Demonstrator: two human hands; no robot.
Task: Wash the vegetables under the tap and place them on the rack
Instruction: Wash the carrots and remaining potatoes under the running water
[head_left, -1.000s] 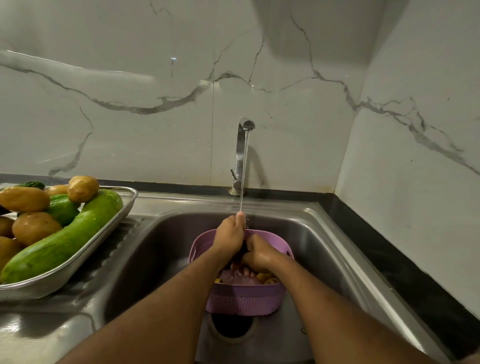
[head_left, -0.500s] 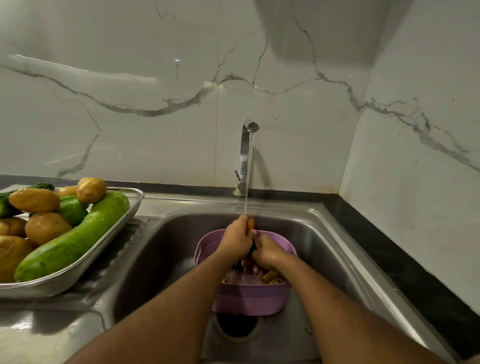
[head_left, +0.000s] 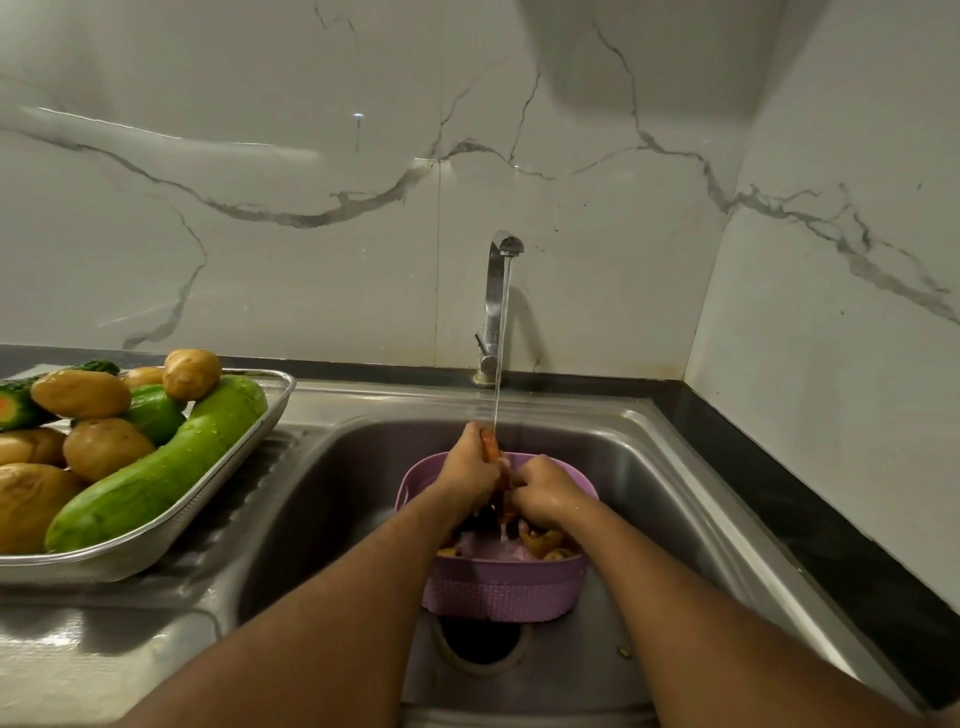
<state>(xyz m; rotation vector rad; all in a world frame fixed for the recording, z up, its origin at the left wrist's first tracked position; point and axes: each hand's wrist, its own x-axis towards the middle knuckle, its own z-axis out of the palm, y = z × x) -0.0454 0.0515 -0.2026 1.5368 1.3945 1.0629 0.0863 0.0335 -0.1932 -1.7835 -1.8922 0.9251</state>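
From the head camera, both hands meet over a purple basket (head_left: 501, 590) that sits in the steel sink (head_left: 332, 499), just behind the drain opening (head_left: 480, 642). The left hand (head_left: 470, 470) has its fingers curled round an orange vegetable, apparently a carrot (head_left: 490, 448), whose tip pokes out at the hand's 12 o'clock, right where the thin stream of water (head_left: 500, 364) from the tap (head_left: 496, 306) lands. The right hand (head_left: 540, 491) lies just at 3 o'clock of the left, fingers bent inward against the lower part of the same carrot; how firmly it grips I cannot tell. Water runs off into the basket, where a few yellowish pieces (head_left: 550, 545) lie wet at the bottom. At 9 o'clock of the sink, on the steel tabletop's drainboard, stands a metal rack tray (head_left: 244, 457) piled with produce: a long green gourd (head_left: 166, 467) along its near rim, several potatoes (head_left: 80, 395) and a smaller cucumber (head_left: 153, 413) behind it.
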